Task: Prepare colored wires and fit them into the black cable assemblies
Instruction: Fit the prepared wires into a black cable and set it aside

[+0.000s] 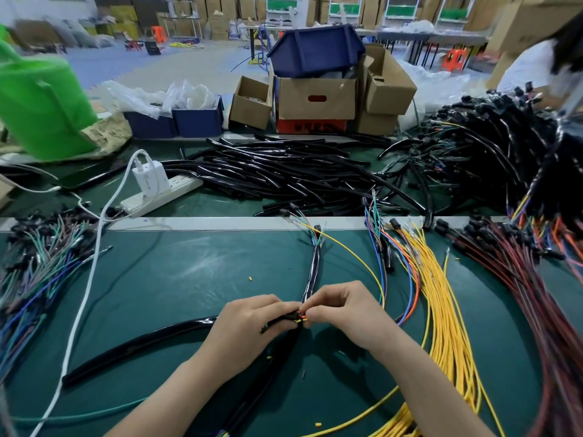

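Left hand (252,323): fingers curled round a black cable end, holding it low over the green mat (189,279).
Right hand (344,310): fingertips pinching the tiny orange/yellow wire ends (301,316), right where both hands meet.
Black cable assembly (312,272): runs from the hands toward the mat's far edge, with coloured wires fanning out there.
Yellow wires (441,294): big bundle just right of the right hand.
Red wires (520,279): further right.
Black tubing pile (284,171): back of the bench, beside the power strip (161,197).

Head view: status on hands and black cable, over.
Left hand grips glossy black cable end. Right hand pinches orange-yellow wire tips there. Yellow wire bundle alongside, not blocking.
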Motion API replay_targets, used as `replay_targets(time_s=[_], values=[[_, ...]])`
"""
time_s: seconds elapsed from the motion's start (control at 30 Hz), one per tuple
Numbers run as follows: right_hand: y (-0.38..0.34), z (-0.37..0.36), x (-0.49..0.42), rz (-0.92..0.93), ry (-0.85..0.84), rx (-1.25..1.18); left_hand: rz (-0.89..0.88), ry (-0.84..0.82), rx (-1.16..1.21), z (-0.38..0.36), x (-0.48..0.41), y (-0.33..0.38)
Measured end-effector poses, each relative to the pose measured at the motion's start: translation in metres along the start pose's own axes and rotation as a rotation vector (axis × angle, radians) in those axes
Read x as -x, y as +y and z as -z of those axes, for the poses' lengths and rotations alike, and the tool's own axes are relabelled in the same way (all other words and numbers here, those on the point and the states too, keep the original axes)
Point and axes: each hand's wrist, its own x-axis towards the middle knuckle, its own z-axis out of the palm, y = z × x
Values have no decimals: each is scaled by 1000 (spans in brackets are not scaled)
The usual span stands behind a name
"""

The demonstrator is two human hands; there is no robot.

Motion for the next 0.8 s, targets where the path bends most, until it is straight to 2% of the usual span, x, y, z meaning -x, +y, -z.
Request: replay_targets(time_s=[0.43,0.63,0.8], values=[[0,1,1,55,-35,61,50,-21,24,0,3,-2],[2,-7,1,139,49,259,83,26,-12,0,2,2],[7,-11,1,207,101,319,116,33,-25,0,3,2]])
